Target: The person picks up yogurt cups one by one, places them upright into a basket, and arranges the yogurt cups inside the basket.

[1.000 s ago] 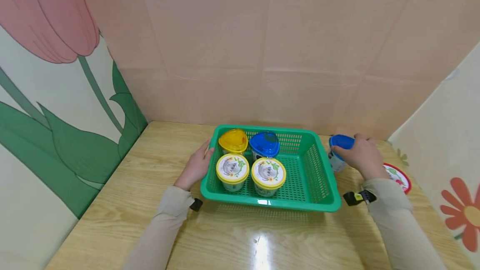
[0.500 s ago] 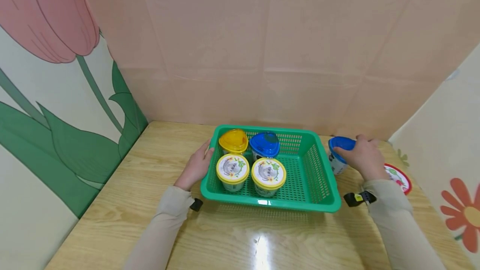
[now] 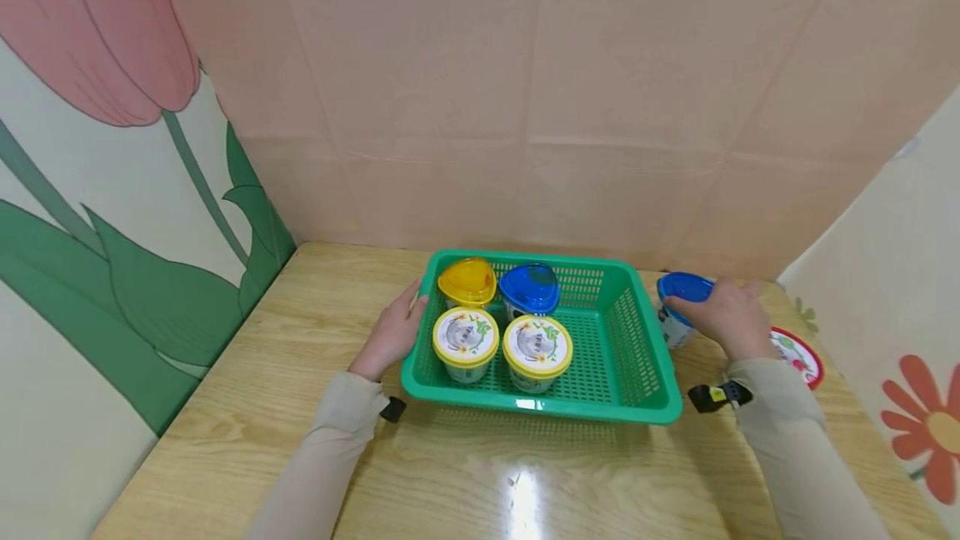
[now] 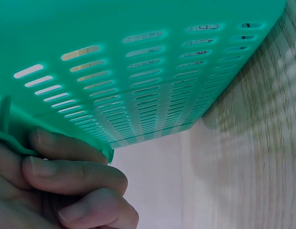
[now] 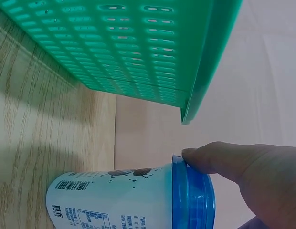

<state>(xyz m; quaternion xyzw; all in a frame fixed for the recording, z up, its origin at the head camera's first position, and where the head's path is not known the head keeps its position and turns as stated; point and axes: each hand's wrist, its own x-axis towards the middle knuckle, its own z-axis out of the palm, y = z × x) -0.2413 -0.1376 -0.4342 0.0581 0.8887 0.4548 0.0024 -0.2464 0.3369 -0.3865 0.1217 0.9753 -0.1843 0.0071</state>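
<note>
The blue-lidded cup (image 3: 675, 325) stands upright on the bench (image 3: 360, 273), just right of the green basket (image 3: 600, 413) — the fingers of my right hand (image 3: 731, 319) pinch it at the lid. My left hand (image 3: 392, 336) has its fingers (image 4: 74, 174) curled round the basket's left edge — inside are a yellow-lidded cup (image 3: 468, 282), a second blue-lidded cup (image 3: 531, 290) and two yellow-rimmed tubs (image 3: 465, 340).

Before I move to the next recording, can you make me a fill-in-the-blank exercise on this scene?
The left hand holds a basket coloured ____.
The right hand grips a tub outside the basket by its lid, coloured ____.
Inside the basket, the tubs number ____.
The printed lids at the basket's front are edged in ____.

Missing words: green; blue; four; yellow.
</note>
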